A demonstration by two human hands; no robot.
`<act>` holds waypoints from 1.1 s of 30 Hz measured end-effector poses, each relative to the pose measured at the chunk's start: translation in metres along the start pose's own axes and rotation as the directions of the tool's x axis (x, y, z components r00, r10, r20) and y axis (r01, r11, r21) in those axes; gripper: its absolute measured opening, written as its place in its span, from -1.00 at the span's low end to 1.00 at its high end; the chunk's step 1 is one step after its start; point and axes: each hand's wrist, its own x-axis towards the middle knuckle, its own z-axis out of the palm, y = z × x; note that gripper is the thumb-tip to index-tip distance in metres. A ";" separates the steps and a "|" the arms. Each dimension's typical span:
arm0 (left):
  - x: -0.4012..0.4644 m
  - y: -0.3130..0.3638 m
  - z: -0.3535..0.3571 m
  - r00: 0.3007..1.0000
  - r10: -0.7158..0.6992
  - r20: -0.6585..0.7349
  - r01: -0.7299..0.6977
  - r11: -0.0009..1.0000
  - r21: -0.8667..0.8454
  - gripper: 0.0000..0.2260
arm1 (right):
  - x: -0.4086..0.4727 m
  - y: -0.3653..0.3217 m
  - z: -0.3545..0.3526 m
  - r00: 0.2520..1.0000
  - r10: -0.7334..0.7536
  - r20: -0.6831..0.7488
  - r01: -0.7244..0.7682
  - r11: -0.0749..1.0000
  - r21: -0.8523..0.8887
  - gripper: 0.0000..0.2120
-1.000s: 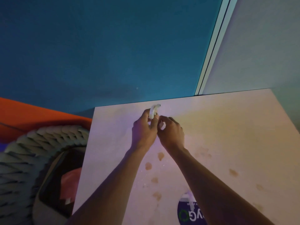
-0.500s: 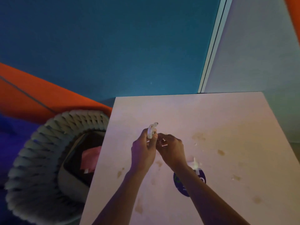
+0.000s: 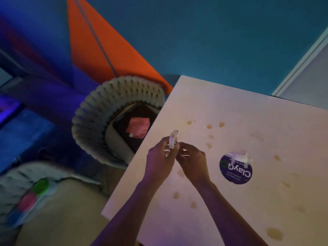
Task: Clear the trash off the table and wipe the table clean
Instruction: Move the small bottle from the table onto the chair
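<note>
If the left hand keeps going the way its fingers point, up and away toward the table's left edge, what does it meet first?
Probably nothing on the table. The left hand, gripping a white scrap, points past the edge toward the woven basket on the floor. Depth is unclear.

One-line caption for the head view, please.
Left hand holds a small white scrap beside the right hand above the stained white table.
</note>
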 end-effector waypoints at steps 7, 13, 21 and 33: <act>-0.068 -0.065 -0.078 0.986 -0.104 -0.132 0.089 0.989 -0.116 -0.75 | -0.060 -0.051 0.075 0.990 -0.054 0.133 0.051 0.998 0.024 -0.79; -0.131 -0.125 -0.152 0.956 -0.171 -0.239 0.142 0.981 -0.133 -0.77 | -0.116 -0.098 0.149 0.955 -0.072 0.287 0.050 0.995 0.086 -0.78; -0.213 -0.200 -0.234 0.875 -0.327 -0.357 0.244 0.935 -0.258 -0.70 | -0.185 -0.146 0.245 0.868 -0.170 0.467 0.142 0.985 0.094 -0.81; -0.264 -0.284 -0.311 0.697 -0.530 -0.483 0.403 0.847 -0.347 -0.68 | -0.218 -0.178 0.383 0.680 -0.222 0.699 0.250 0.966 0.063 -0.79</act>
